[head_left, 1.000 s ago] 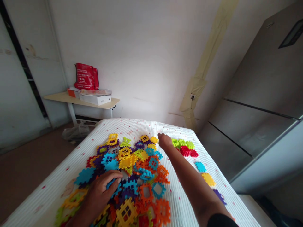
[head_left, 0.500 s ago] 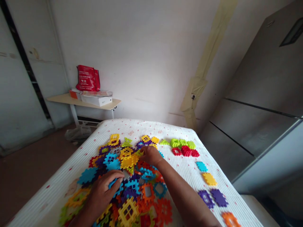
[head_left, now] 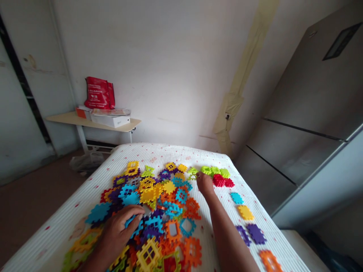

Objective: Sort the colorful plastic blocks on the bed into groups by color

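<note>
Right hand (head_left: 204,184) has moved from pile (head_left: 153,211) to green tiles (head_left: 211,171), fingers pinched on one; left hand (head_left: 119,230) flat, fingers apart, on pile atop desk (head_left: 170,153).

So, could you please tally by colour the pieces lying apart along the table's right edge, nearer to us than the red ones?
Blue piece: 1
Yellow piece: 1
Purple pieces: 2
Orange piece: 1
Total: 5
</note>
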`<state>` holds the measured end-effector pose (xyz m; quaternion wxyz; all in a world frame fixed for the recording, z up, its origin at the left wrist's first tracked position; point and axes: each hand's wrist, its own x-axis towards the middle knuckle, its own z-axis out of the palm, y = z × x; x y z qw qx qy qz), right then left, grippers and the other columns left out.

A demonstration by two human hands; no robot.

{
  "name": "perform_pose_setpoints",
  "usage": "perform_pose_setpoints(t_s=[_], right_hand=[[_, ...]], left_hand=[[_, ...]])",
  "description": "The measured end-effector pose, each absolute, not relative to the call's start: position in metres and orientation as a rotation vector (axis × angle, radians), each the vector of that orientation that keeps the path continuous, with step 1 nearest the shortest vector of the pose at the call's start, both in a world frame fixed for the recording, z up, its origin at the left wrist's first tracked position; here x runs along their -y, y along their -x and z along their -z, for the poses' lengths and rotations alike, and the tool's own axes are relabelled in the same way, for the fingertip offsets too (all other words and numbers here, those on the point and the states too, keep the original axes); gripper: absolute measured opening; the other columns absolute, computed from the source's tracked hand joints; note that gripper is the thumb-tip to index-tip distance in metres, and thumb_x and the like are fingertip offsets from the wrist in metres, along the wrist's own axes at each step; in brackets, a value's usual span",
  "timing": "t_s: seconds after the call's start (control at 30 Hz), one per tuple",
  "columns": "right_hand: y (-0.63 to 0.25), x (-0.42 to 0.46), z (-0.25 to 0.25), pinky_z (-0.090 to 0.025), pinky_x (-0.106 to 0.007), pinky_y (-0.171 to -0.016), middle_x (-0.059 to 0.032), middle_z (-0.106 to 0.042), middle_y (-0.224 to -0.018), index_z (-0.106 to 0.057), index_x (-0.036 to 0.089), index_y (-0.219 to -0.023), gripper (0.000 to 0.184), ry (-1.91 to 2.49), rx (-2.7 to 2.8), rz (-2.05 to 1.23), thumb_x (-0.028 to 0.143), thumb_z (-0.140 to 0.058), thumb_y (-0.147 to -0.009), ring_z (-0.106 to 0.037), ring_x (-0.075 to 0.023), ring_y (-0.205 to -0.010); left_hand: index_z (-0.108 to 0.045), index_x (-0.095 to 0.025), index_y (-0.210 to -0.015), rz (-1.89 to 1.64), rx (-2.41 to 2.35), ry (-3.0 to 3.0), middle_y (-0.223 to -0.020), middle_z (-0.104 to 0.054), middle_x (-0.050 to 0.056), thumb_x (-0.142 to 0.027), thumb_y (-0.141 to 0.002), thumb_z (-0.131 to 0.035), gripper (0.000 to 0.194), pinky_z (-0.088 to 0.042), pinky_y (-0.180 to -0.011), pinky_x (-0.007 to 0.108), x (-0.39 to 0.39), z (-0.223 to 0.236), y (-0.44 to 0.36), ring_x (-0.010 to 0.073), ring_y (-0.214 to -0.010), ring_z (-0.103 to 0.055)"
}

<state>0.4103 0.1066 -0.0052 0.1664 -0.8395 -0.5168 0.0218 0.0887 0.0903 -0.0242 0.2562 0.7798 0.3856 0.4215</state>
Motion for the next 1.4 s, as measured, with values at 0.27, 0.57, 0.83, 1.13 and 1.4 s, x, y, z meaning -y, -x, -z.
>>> perform_pose_setpoints(t_s=[0.27,0.57,0.83,1.13,1.4], right_hand=[[-0.415,-0.106,0.028,-0.042,-0.023,-0.08,-0.012,-0.065,-0.109,-0.061,0.015,-0.112,0.037,2.38,1.435,-0.025,0.008,-0.044,-0.081,-0.062,-0.0181,-0.096],[-0.413,-0.111,0.027,-0.042,-0.023,-0.077,-0.0095,-0.065,-0.108,-0.059,0.018,-0.115,0.039,2.421,1.567,-0.026,0.013,-0.053,-0.077,-0.062,-0.0184,-0.095],[-0.414,-0.118,0.022,-0.043,-0.024,-0.074,-0.0121,-0.065,-0.106,-0.057,0.015,-0.116,0.041,2.443,1.593,0.015,0.005,-0.042,-0.079,-0.062,-0.0182,-0.093],[-0.433,-0.145,-0.004,-0.042,-0.023,-0.08,-0.0108,-0.064,-0.11,-0.056,0.018,-0.117,0.04,2.429,1.635,0.082,0.004,-0.041,-0.082,-0.061,-0.0174,-0.097],[-0.435,-0.163,0.003,-0.044,-0.026,-0.075,-0.0126,-0.065,-0.106,-0.058,0.018,-0.113,0.035,2.484,1.659,0.062,0.007,-0.038,-0.086,-0.063,-0.0193,-0.095]], left_hand=[[-0.07,-0.026,-0.075,-1.144,-1.073,-2.11,-0.082,-0.072,-0.001,-0.046,-0.078,-0.054,0.026,-0.052,-0.071,0.015,-0.092,0.029,-0.087,0.0128,-0.077,-0.067],[-0.07,-0.026,-0.075,-1.13,-1.069,-2.11,-0.082,-0.072,0.0,-0.048,-0.077,-0.053,0.028,-0.053,-0.071,0.018,-0.091,0.028,-0.087,0.0141,-0.078,-0.067],[-0.07,-0.025,-0.075,-1.114,-1.09,-2.105,-0.083,-0.072,0.001,-0.048,-0.078,-0.052,0.03,-0.053,-0.071,0.019,-0.091,0.026,-0.087,0.0151,-0.078,-0.067],[-0.07,-0.025,-0.074,-1.128,-1.077,-2.135,-0.083,-0.072,0.001,-0.05,-0.078,-0.051,0.032,-0.054,-0.07,0.019,-0.09,0.025,-0.088,0.0155,-0.078,-0.067],[-0.07,-0.027,-0.075,-1.127,-1.079,-2.155,-0.083,-0.072,-0.001,-0.048,-0.078,-0.053,0.028,-0.053,-0.071,0.017,-0.093,0.03,-0.086,0.0143,-0.078,-0.067]])
